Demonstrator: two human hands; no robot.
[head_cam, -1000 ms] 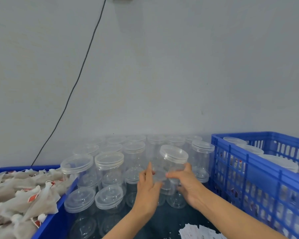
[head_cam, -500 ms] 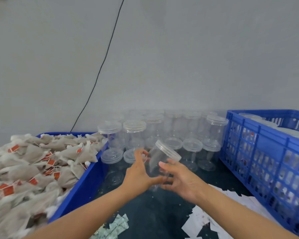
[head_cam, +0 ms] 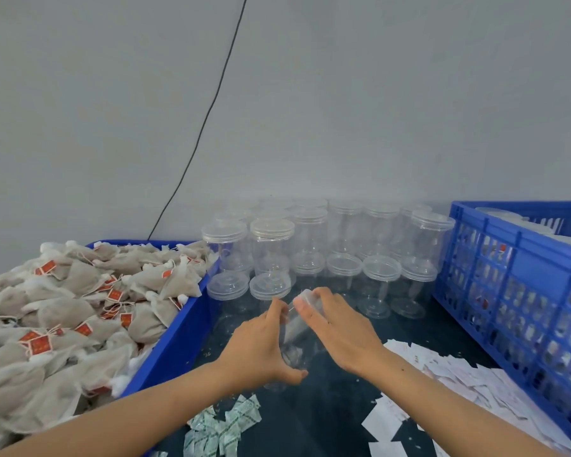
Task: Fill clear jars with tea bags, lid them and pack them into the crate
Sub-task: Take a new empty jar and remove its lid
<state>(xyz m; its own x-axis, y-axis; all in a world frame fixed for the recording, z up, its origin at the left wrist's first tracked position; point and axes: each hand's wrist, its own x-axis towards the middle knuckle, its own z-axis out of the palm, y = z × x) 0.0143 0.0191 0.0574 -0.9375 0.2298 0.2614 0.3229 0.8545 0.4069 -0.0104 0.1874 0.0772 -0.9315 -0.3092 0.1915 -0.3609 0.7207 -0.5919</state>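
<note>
Two bare hands meet over a dark surface (head_cam: 327, 420), sharing one clear jar (head_cam: 292, 331) that lies tilted between them, its lidded end pointing away from the person. Fingers of the left hand (head_cam: 259, 347) curl round the jar's body, the thumb wrapped under its base; those of the right hand (head_cam: 338, 334) close over the lid (head_cam: 305, 298) at the far end. The jar looks empty, though blur and glare leave that uncertain.

Just beyond the fingers stand rows of clear lidded jars (head_cam: 310, 249), the back ones stacked on the front ones, up against a grey wall (head_cam: 343, 94) with a thin black cable (head_cam: 208, 117) running down it. Left of the fingers, a blue bin (head_cam: 175, 344) is heaped with tea bags (head_cam: 73, 311), many showing red tags. Right of them, a blue slatted crate (head_cam: 515, 291) holds lidded jars, their contents dimly visible through the slats. Nearer the person, small green-and-white sachets (head_cam: 225, 427) lie below the left wrist, and loose white paper slips (head_cam: 449, 384) spread under the right forearm toward the crate.
</note>
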